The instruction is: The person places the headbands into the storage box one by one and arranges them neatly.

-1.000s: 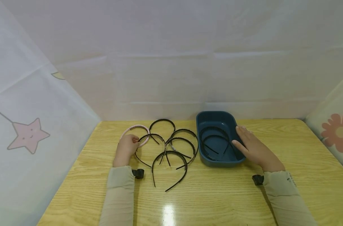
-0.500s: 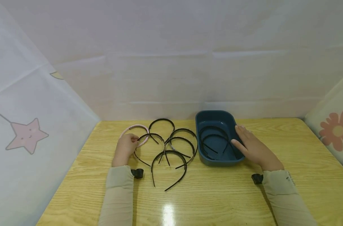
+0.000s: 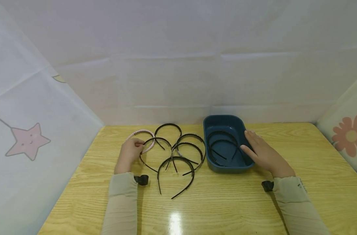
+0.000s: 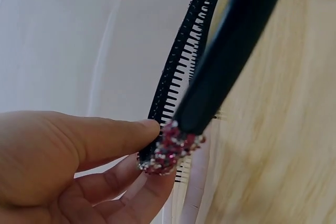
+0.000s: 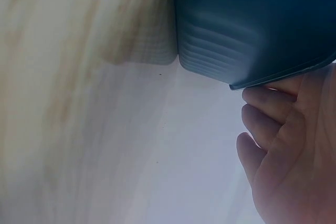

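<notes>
Your left hand (image 3: 130, 153) has thumb and fingers closed in a pinch on a slim black toothed headband (image 3: 157, 138), gripping it at a stretch of red and silver beads (image 4: 169, 153), while your right hand (image 3: 265, 154) lies with fingers loosely extended against the right rim of a deep blue rectangular box with rounded corners (image 3: 229, 170) — touching it, not wrapped round it.

From the left, a pale white sheet printed with a pink star (image 3: 28, 141) hangs beside the light wood-grain table (image 3: 213, 205). Your pinched headband is at the left of the group on the table, its arch crossing in front of a pale pink headband with dark teeth (image 3: 142, 131); you cannot tell from these views whether it is fully lifted. Farther back, a smooth-looking black headband (image 3: 168, 124) stands near the table's rear edge. Nearest you is a broad-toothed black headband (image 3: 178, 158), its two ends pointing your way. Just right of centre, two patterned black headbands overlap — the rear one (image 3: 191, 134) close beside the box. Inside the box lie at least two more black headbands (image 3: 222, 132). At far right, a red flower print (image 3: 351, 135) shows on the sheet.
</notes>
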`<move>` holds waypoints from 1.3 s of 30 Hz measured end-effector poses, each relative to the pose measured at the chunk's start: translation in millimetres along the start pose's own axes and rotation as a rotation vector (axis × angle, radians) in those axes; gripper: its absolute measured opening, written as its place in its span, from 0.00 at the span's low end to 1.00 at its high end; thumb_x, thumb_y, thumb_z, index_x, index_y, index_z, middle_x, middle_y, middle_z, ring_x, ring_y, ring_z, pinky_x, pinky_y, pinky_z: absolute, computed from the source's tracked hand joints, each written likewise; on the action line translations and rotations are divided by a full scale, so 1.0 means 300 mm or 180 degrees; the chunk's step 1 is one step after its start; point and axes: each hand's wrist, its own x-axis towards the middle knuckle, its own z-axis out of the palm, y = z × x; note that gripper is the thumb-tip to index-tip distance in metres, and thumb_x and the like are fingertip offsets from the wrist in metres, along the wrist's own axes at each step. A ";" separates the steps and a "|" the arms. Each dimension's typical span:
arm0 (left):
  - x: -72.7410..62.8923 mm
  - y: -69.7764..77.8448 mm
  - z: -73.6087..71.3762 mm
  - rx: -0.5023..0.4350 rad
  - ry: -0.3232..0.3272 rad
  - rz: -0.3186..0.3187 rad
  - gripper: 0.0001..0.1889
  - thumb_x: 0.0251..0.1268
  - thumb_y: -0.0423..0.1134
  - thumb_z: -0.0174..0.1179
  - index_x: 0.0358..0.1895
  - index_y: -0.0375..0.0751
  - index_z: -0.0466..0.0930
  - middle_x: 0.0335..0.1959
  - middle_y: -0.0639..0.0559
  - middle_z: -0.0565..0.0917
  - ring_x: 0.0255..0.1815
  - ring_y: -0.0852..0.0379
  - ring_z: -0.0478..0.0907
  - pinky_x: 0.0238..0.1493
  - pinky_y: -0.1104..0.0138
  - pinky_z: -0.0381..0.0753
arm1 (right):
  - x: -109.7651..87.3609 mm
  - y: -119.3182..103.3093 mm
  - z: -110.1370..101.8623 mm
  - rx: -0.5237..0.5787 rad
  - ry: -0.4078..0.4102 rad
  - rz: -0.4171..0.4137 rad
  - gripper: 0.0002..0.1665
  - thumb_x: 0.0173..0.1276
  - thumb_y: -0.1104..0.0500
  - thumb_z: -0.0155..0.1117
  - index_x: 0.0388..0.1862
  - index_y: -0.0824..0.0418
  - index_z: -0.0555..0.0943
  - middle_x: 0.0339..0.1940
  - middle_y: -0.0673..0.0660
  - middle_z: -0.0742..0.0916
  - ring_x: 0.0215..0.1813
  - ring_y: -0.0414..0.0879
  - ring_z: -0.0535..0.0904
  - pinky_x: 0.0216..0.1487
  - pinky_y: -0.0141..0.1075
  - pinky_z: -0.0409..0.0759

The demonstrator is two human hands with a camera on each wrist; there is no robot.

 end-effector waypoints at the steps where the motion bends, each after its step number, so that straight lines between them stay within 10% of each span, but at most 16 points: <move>1: -0.001 0.000 -0.002 -0.0013 -0.0008 -0.0001 0.16 0.76 0.33 0.52 0.59 0.31 0.81 0.52 0.34 0.83 0.50 0.40 0.81 0.43 0.56 0.82 | -0.001 -0.001 0.000 0.0006 -0.0002 0.0004 0.46 0.83 0.40 0.44 0.83 0.66 0.44 0.83 0.71 0.50 0.82 0.68 0.41 0.82 0.56 0.38; 39: -0.019 0.082 -0.039 -0.0451 0.0157 0.0215 0.17 0.77 0.36 0.58 0.63 0.35 0.80 0.55 0.36 0.83 0.56 0.40 0.80 0.57 0.50 0.82 | -0.001 0.013 0.003 -0.0020 0.0000 -0.0006 0.46 0.83 0.39 0.44 0.84 0.64 0.43 0.83 0.70 0.50 0.82 0.67 0.42 0.81 0.58 0.40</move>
